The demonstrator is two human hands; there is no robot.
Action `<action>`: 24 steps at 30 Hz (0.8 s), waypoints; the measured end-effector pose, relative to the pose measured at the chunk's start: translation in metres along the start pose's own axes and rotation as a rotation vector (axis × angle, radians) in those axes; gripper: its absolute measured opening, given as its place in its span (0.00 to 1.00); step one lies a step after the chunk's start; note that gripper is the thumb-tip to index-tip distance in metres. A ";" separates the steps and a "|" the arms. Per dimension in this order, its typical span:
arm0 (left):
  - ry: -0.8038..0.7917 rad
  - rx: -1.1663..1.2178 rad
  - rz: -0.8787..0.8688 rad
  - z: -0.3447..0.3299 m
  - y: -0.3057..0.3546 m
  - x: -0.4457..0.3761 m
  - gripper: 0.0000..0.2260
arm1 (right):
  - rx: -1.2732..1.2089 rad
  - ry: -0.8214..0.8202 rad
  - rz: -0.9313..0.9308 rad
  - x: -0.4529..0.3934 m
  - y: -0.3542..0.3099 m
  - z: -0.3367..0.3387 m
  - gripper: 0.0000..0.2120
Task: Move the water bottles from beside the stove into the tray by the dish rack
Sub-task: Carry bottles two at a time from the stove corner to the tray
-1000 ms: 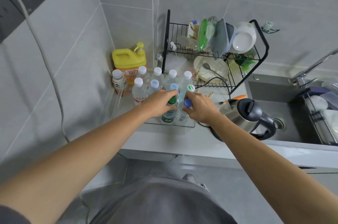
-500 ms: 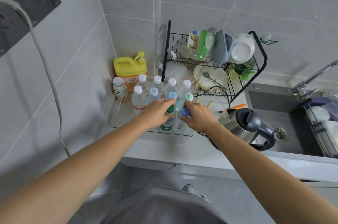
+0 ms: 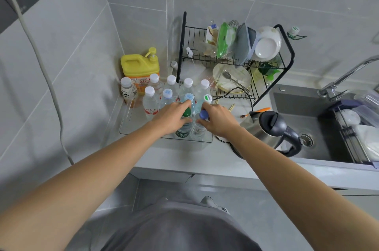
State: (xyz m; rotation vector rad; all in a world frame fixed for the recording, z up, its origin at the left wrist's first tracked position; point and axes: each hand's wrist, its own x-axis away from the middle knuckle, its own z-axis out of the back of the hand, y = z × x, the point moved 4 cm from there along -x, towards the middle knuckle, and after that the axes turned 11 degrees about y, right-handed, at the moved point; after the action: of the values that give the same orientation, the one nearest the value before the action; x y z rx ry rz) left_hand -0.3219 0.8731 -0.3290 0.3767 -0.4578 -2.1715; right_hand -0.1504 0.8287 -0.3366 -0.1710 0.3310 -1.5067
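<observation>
Both hands reach into a clear tray (image 3: 131,127) that sits on the desk (image 3: 184,158) in the corner, with the dish rack (image 3: 287,50) at 1 o'clock from it. The left hand (image 3: 171,116) grips the neck of a green-capped bottle (image 3: 185,123), thumb and fingers curled round it just below the cap. The right hand (image 3: 218,120) grips a blue-capped bottle (image 3: 201,125) in the same manner. Both bottles stand upright, touching each other, at the front right edge of the tray. Behind them, at 12 o'clock, more water bottles (image 3: 171,89) stand upright in two close rows, most with white caps. A small white-capped bottle with a printed label (image 3: 127,93) stands at the tray's far left, at 10 o'clock from the hands. A yellow jug with a pump top (image 3: 139,66) stands against the wall at 11 o'clock, behind the rows. The dish rack holds plates, a bowl with a spoon, and a green packet. A steel kettle with a dark handle (image 3: 270,125) rests on the desk at 3 o'clock from the right hand, near it. The sink (image 3: 297,107) lies beyond the kettle, with the tap (image 3: 346,74) at its far side. An orange-handled utensil (image 3: 260,110) lies on the desk between the rack and the kettle.
</observation>
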 end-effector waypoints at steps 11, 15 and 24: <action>-0.183 0.112 0.025 0.010 -0.010 -0.019 0.16 | 0.027 -0.063 0.106 -0.009 0.002 0.005 0.15; -0.185 0.111 0.024 0.013 -0.011 -0.025 0.16 | 0.036 -0.060 0.113 -0.013 0.001 0.005 0.15; -0.173 0.125 0.036 0.010 -0.009 -0.022 0.16 | 0.053 -0.075 0.085 -0.013 0.002 0.006 0.17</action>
State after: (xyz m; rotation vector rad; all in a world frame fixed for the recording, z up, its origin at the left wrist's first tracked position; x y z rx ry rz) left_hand -0.3198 0.8976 -0.3217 0.2477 -0.6943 -2.1549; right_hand -0.1467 0.8410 -0.3298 -0.1690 0.2356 -1.4196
